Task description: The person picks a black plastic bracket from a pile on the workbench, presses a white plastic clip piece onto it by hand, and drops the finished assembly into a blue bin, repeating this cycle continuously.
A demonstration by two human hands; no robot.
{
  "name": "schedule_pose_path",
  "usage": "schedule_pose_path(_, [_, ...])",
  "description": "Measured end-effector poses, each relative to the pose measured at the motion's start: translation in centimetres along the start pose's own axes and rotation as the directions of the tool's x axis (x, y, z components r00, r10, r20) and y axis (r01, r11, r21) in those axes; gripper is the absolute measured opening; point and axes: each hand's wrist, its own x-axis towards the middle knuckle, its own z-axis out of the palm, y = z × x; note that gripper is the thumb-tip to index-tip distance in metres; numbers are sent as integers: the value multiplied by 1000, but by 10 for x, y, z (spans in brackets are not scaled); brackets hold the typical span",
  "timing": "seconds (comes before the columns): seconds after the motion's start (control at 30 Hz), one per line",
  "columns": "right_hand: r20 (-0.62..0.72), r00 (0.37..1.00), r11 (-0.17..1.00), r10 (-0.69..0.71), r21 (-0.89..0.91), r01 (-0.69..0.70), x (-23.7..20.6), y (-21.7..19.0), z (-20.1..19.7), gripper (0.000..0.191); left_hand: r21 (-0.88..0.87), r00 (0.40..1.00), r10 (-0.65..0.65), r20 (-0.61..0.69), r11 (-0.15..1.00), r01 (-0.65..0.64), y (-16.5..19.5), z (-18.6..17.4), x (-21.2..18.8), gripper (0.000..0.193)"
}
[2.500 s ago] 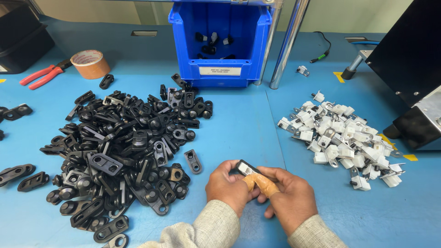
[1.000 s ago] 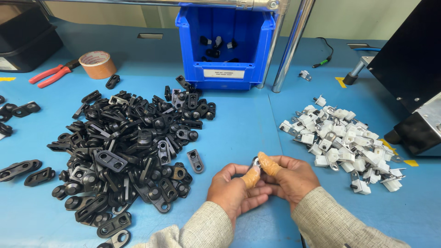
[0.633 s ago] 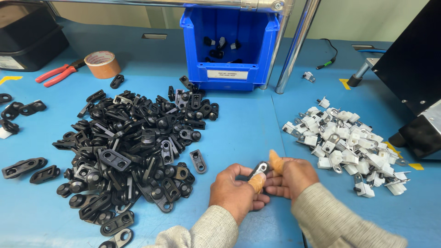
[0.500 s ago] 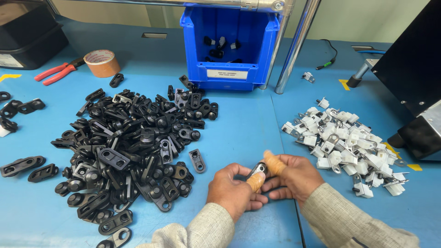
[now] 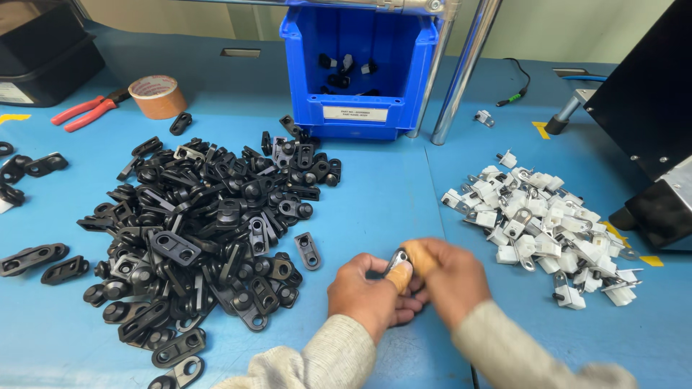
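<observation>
Both hands have drawn closer, left hand [image 5: 367,295] and right hand [image 5: 450,281] gripping a black clip [image 5: 396,259] between piles.

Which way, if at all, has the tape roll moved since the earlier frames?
No. The tape roll sits just right of the red pliers, same gap as before; only the head camera shifted.

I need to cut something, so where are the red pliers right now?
In the head view, the red-handled pliers lie at the far left of the blue table, just left of the roll of brown tape and beside the black bin.
</observation>
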Motion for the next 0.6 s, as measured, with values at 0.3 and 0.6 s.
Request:
schedule_pose_path(0.3, [73,980,982,-186,-30,189,-21,29,-27,54,-141,987,-136,88,979,147,-4,-10,18,33])
schedule_pose_path(0.6, [192,969,895,153,388,-218,9,4,-28,26,488,899,397,187,756,-436,9,-15,-13,65])
